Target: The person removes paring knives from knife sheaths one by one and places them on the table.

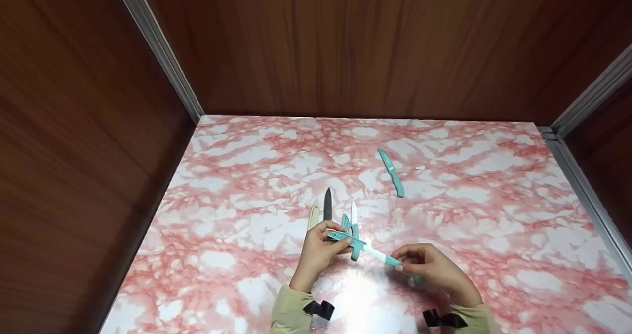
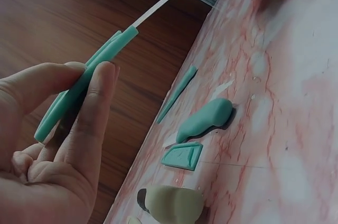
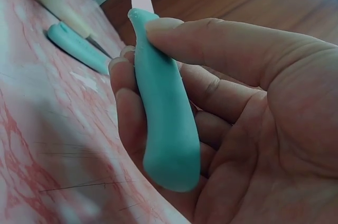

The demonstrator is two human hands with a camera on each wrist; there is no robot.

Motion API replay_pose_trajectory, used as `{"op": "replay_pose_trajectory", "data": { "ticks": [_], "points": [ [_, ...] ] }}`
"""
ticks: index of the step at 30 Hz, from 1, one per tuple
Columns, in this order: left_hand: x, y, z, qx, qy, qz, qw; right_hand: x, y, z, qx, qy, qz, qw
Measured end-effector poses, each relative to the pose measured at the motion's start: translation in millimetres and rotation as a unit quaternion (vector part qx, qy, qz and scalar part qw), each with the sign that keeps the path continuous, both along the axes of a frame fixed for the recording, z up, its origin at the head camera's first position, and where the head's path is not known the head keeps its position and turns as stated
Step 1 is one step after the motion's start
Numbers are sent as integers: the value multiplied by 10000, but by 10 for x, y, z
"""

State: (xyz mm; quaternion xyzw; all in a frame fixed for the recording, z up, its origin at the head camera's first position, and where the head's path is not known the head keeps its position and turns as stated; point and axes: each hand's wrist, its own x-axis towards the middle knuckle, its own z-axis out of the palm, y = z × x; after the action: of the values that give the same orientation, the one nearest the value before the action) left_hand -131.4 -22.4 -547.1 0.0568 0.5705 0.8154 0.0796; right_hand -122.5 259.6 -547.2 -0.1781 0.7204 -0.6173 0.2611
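Note:
Between my hands is a small knife with a teal handle (image 3: 166, 108) and a white blade (image 1: 376, 253). My right hand (image 1: 437, 272) grips its handle, thumb along the side near the blade. My left hand (image 1: 317, 252) pinches a teal knife sheath (image 2: 87, 81) between thumb and fingers. The blade's tip end is hidden inside the sheath's mouth, while the part near the handle shows bare. Under and beside my left hand lie another teal-handled knife (image 2: 206, 119) with a white blade and a loose teal sheath (image 2: 182, 156).
A dark-bladed knife (image 1: 328, 204) with a cream handle (image 2: 174, 204) lies left of the teal one, a cream sheath (image 1: 312, 216) beside it. Farther back on the red-and-white marbled table (image 1: 237, 195) lies a sheathed teal knife (image 1: 396, 180). Wood-look panels (image 1: 345, 47) enclose the table.

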Motion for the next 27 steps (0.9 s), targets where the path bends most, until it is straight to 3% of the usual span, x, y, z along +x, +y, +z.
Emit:
{"op": "replay_pose_trajectory", "data": {
  "ticks": [8, 18, 27],
  "points": [
    [-11, 10, -5, -10, -136, 88, 9999, 14, 6, 9, 337, 40, -81, 9994],
    [-26, -80, -7, -360, -242, 274, 9987, 34, 95, -24, 250, 105, -102, 9996],
    [-27, -62, -18, -332, -5, 235, 9992, 56, 137, -2, 184, -214, -226, 9993]
  ]
}}
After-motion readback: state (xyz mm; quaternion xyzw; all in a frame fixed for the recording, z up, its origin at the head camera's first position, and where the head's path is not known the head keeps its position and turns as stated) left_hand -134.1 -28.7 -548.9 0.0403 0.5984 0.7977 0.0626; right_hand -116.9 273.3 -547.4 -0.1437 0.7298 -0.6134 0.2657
